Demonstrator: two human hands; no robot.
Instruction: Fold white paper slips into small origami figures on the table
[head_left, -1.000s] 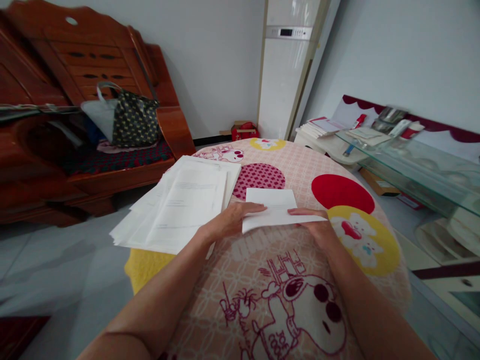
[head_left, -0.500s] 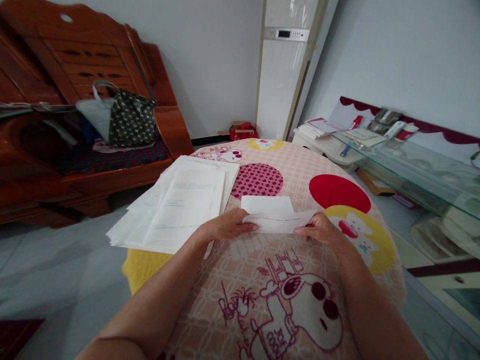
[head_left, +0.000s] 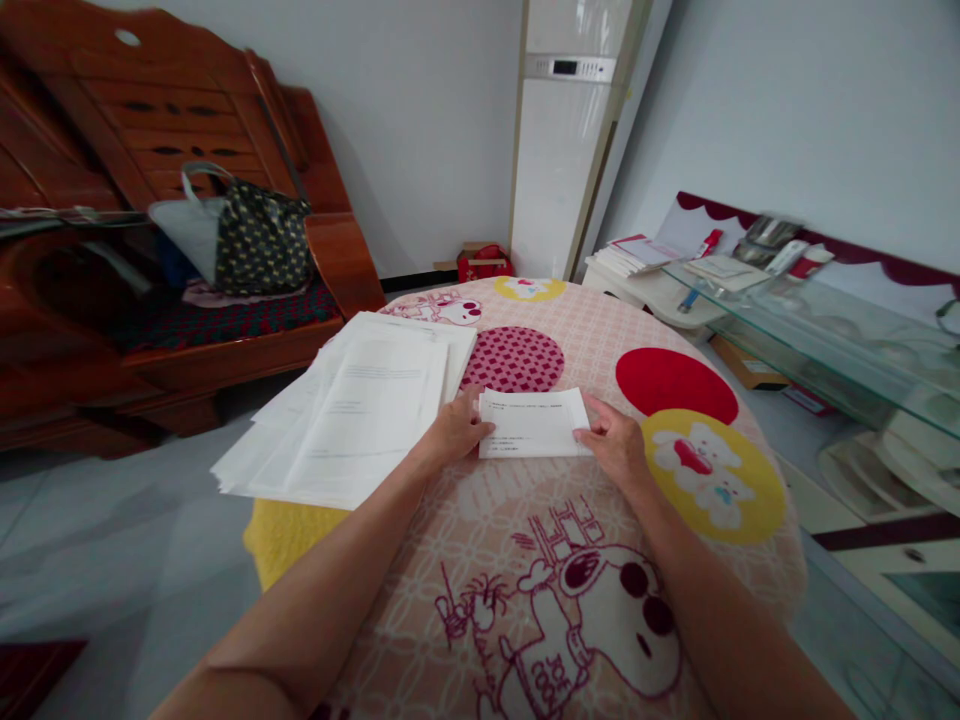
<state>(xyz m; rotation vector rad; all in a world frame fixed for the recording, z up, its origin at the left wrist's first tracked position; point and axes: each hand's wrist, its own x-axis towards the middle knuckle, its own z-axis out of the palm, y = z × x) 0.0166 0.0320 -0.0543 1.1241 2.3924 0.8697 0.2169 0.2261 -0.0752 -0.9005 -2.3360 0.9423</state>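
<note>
A folded sheet of printed paper point(head_left: 534, 424) lies low over the patterned tablecloth point(head_left: 525, 515), its text facing up. My left hand point(head_left: 459, 425) grips its left edge, the thumb on top and the fingers behind. At the right edge my right hand point(head_left: 613, 440) pinches the paper in the same way. Whether a second sheet lies beneath the folded one, I cannot tell. A spread stack of printed sheets point(head_left: 360, 420) rests to the left, close to my left hand.
A wooden sofa point(head_left: 187, 110) with a dark patterned bag point(head_left: 262, 238) stands at the left. Behind the table rises a white floor-standing unit point(head_left: 559, 170). At the right, a glass-topped cabinet point(head_left: 847, 330) bears papers and cups.
Both hands have brought the paper down from a raised, edge-on tilt to lying nearly flat, printed side up. The hands have come slightly closer together. The stack has not moved.
</note>
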